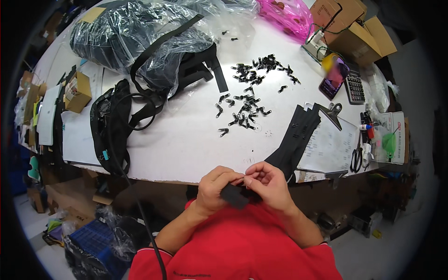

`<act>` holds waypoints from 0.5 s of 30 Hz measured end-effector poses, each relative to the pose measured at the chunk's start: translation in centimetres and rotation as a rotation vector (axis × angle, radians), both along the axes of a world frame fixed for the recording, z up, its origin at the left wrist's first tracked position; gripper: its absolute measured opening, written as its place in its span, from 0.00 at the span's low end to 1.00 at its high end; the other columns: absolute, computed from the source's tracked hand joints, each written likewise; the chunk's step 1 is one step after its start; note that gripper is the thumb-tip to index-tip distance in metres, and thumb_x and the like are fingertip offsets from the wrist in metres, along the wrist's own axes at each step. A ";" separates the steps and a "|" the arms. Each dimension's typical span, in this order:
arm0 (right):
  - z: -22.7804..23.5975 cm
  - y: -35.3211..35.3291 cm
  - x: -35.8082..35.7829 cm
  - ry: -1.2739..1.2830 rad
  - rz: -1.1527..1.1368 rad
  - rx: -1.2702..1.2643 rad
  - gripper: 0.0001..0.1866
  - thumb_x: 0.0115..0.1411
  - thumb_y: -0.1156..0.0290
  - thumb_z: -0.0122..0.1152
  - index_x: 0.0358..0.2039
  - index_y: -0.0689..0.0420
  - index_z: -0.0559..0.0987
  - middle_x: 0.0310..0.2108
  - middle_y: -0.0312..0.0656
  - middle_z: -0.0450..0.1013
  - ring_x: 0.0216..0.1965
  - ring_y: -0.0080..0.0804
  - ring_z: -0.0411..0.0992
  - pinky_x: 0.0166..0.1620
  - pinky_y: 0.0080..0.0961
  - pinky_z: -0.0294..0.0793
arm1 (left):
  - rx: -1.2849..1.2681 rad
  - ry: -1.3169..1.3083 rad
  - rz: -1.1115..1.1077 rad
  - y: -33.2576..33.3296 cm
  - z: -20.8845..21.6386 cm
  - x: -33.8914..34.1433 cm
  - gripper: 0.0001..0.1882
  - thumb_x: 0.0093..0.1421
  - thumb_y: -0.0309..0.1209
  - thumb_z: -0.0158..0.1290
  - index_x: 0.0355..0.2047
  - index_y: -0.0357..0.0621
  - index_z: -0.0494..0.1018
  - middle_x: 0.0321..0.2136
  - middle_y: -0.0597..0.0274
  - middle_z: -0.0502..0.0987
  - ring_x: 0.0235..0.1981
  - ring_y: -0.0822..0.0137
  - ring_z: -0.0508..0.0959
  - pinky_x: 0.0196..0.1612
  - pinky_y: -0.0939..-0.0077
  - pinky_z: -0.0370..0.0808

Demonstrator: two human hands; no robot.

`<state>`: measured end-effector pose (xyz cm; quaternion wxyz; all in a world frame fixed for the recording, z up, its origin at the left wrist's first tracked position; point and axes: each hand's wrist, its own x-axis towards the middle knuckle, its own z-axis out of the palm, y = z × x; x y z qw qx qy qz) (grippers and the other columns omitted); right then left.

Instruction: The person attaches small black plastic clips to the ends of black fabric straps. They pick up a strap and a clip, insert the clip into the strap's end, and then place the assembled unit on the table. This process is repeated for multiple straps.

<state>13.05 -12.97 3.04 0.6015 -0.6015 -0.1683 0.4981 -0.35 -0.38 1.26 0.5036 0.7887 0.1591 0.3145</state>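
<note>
My left hand (215,190) is closed on a black zipper strip (234,197), whose flat end hangs down below the fingers. My right hand (273,187) meets it at the table's front edge, thumb and forefinger pinched together at the strip's upper end. Anything small between those fingertips is hidden. Just beyond the right hand lies a bundle of long black zipper strips (294,140), some with small dark pieces on them. Farther out, black zipper sliders (247,112) with pull tabs are scattered, and a denser pile of sliders (266,63) sits behind.
Plastic-wrapped black goods (140,42) fill the back left, with a black waist bag (109,123) nearer. At right are a clipboard with paper (329,144), scissors (356,159), a phone (334,80), a calculator (355,88) and a cardboard box (364,42). A black cord (135,191) crosses the table edge.
</note>
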 end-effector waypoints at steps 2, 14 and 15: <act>-0.7 0.4 0.5 0.278 -0.007 -0.044 0.09 0.63 0.77 0.61 0.42 0.66 0.76 0.34 0.36 0.76 0.34 0.20 0.76 0.40 0.17 0.76 | 0.112 -0.007 0.017 0.1 -0.4 -0.1 0.10 0.53 0.20 0.62 0.36 0.38 0.78 0.30 0.57 0.77 0.28 0.63 0.78 0.31 0.73 0.75; -4.8 11.2 3.4 -1.349 0.063 -0.092 0.06 0.56 0.74 0.64 0.35 0.55 0.81 0.33 0.41 0.71 0.38 0.45 0.68 0.43 0.40 0.67 | -0.321 -0.022 0.087 0.6 -0.8 -0.9 0.03 0.59 0.19 0.59 0.34 0.36 0.77 0.31 0.56 0.78 0.32 0.65 0.76 0.37 0.76 0.73; -4.7 11.1 3.5 -1.320 0.070 -0.038 0.05 0.57 0.75 0.64 0.35 0.55 0.81 0.34 0.40 0.72 0.38 0.42 0.70 0.42 0.38 0.68 | -0.372 -0.012 0.076 0.8 -0.6 -1.2 0.03 0.59 0.20 0.59 0.34 0.36 0.78 0.31 0.56 0.79 0.32 0.65 0.77 0.37 0.76 0.73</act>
